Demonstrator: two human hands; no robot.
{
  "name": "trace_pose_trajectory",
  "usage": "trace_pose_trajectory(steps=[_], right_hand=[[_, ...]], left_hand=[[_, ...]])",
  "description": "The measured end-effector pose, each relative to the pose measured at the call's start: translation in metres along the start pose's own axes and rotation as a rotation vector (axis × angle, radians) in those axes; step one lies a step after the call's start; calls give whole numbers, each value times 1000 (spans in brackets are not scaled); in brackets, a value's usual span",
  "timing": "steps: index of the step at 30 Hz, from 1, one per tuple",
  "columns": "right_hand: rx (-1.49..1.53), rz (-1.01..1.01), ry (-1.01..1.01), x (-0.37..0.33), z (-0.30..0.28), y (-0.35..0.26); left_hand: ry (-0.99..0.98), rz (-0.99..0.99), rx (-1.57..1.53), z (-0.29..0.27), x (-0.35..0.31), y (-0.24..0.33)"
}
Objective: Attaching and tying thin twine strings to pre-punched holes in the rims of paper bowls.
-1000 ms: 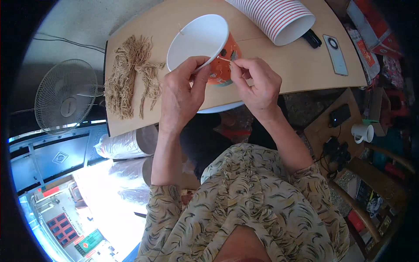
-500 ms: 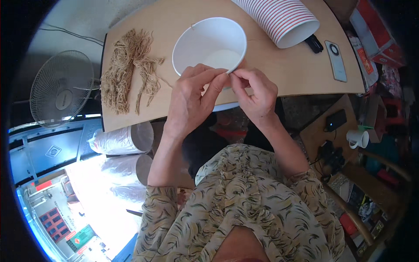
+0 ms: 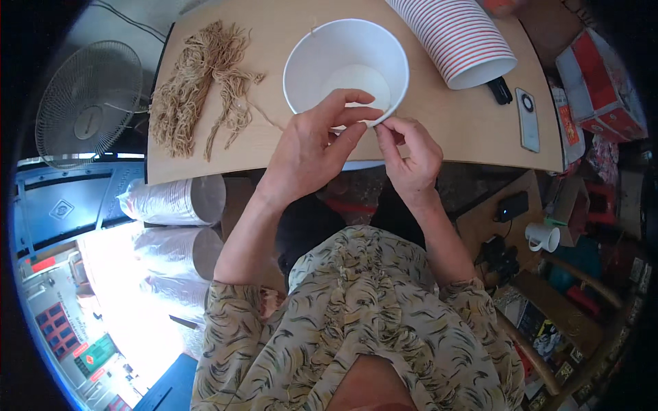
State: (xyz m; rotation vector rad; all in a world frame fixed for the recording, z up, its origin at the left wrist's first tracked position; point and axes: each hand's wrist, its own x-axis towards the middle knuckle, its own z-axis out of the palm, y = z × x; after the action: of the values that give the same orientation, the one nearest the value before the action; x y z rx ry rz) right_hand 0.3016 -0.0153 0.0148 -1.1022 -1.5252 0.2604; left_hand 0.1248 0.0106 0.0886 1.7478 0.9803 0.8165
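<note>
I am watching both hands working at the near rim of a white paper bowl [image 3: 346, 68], which is now sitting further up the wooden table [image 3: 439, 123] than a second ago, when it was tipped on its side and an orange patch was showing beneath it; that patch is no longer showing. The bowl is now standing mouth-up, its pale bottom showing. My left hand [image 3: 312, 147] is pinching the rim from the near side, thumb and forefinger closed on the paper edge. My right hand [image 3: 411, 154] is sitting just beside it, its grip clenched in a pinch at the same stretch of rim; whether anything thin is being held between those fingers I cannot tell. The two hands have drawn closer together than before, fingertips nearly touching.

Left of the left grip, a heap of tan twine pieces [image 3: 199, 85] is lying on the table, one loose strand trailing toward the bowl. Beyond the right grip, a long nested stack of red-striped paper cups [image 3: 456, 34] is lying on its side, and further right a white phone [image 3: 528, 120] is resting near the table edge. A wire fan [image 3: 89, 103] is standing off the table's left end, sleeves of wrapped cups [image 3: 175, 202] are lying below it, and a white mug [image 3: 545, 238] is sitting on a low shelf to the right.
</note>
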Motion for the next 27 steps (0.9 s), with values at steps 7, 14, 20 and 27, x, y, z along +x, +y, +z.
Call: trace_pose_trajectory(steps=[7,14,20,27], right_hand=[[10,-11,-32,-1,-1,-1],[18,33,-60,-7,-3,-2],[84,111,-80,-7,-5,-4],[72,113,-208,2,-20,-20]], left_hand=[[-49,8,84,-5,-1,-1],[-58,114,218,-5,0,-6],[-45,79,44,-6,1,-4],[-12,-13,58,-9,7,-12]])
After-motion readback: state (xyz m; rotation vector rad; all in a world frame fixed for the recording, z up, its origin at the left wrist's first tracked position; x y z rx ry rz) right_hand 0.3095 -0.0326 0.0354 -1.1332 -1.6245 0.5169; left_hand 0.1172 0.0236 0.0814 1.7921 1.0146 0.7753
